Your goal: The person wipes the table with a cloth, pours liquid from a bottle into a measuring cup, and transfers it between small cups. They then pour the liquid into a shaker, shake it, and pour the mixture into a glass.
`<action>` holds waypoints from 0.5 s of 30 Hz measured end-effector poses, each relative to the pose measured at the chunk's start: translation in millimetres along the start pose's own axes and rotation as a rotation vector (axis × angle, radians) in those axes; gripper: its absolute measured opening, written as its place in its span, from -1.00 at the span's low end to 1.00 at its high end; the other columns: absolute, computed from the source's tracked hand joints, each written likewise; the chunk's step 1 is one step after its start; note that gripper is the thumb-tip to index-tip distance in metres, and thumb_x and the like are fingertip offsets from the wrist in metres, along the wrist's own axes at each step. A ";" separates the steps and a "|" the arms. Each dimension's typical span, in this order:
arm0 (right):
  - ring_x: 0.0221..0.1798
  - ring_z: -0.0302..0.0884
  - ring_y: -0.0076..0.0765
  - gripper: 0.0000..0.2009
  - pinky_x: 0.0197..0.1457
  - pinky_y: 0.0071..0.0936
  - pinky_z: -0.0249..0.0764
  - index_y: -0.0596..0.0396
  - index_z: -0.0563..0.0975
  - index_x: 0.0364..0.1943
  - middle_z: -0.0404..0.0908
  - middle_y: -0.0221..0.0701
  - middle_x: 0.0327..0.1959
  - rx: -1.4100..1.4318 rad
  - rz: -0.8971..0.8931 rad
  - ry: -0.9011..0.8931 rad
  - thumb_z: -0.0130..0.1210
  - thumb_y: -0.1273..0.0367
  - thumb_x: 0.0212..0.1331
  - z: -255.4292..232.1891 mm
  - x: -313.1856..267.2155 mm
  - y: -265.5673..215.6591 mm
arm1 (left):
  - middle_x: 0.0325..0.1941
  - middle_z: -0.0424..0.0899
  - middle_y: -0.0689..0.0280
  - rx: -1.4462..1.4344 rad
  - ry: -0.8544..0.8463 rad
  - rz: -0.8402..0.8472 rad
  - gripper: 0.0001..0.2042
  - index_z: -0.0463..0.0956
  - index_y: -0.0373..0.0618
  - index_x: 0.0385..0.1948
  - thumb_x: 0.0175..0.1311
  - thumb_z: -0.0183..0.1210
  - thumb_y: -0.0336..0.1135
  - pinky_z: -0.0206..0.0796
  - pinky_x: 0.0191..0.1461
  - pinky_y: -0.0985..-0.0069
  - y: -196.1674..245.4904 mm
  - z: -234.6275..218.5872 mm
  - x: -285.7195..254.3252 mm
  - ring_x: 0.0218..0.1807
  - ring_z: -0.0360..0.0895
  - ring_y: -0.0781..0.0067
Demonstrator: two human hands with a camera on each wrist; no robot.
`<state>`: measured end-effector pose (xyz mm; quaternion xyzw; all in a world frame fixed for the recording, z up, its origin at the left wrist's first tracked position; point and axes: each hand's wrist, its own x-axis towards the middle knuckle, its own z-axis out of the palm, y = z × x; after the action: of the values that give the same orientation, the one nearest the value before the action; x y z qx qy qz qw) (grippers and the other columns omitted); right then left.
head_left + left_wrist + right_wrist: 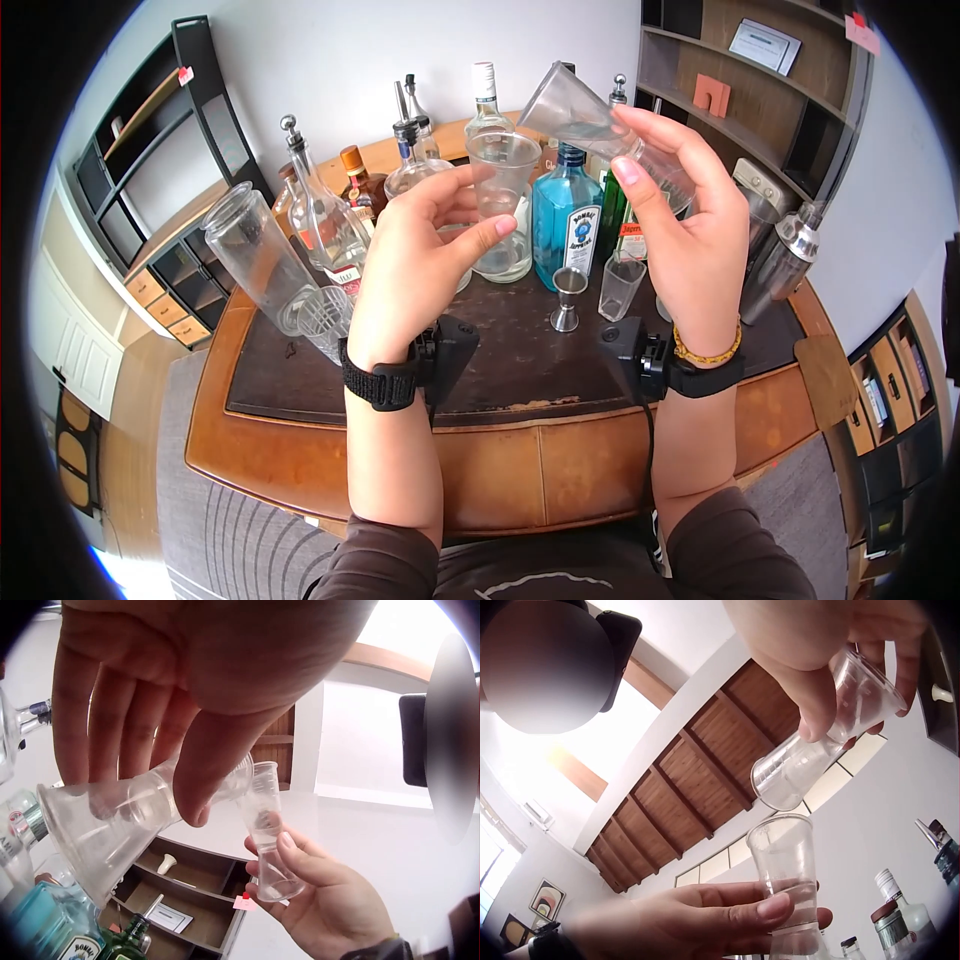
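My left hand (430, 225) pinches the upright measuring cup (784, 851), thumb on one side and fingers on the other; my right hand (700, 210) pinches the tilted measuring cup (570, 105) about its narrow waist. Both cups are clear and double-ended, so the waist gives, I judge, the surest hold and leaves the mouths free. The left one stands nearly straight, suited to catching; the right one leans left with its open mouth just above the other's rim, apart from it, so anything running out should land inside. Whether liquid is passing between them I cannot tell.

My right hand is the higher, its fingers reaching left; my left sits lower, thumb pointing right. My forearms (395, 460) extend over the leather-topped desk (490, 400).

Beyond the cups, on the far side, stands a blue Bombay Sapphire bottle (575, 225), with a green bottle (612, 205) to its right. Nearer, a steel jigger (567, 300) stands left of a small shot glass (622, 290). A steel cocktail shaker (787, 265) is at the right.
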<state>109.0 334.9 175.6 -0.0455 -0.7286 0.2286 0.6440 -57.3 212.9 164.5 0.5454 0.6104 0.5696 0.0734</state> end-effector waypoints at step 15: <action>0.05 0.54 -0.37 -0.72 0.20 -0.45 0.40 0.11 0.60 0.01 0.65 -0.32 -0.05 -0.258 -0.074 -0.113 0.19 0.47 0.19 -5.2 -0.8 -4.8 | -0.16 0.68 0.10 0.024 -0.038 0.007 -0.53 0.46 -0.39 0.08 0.14 0.35 -0.40 0.48 0.02 0.49 -6.6 0.7 0.3 -0.09 0.65 0.37</action>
<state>115.3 331.8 177.0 -0.0881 -0.7883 0.1112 0.5987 -60.8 215.2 159.3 0.5594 0.6138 0.5519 0.0763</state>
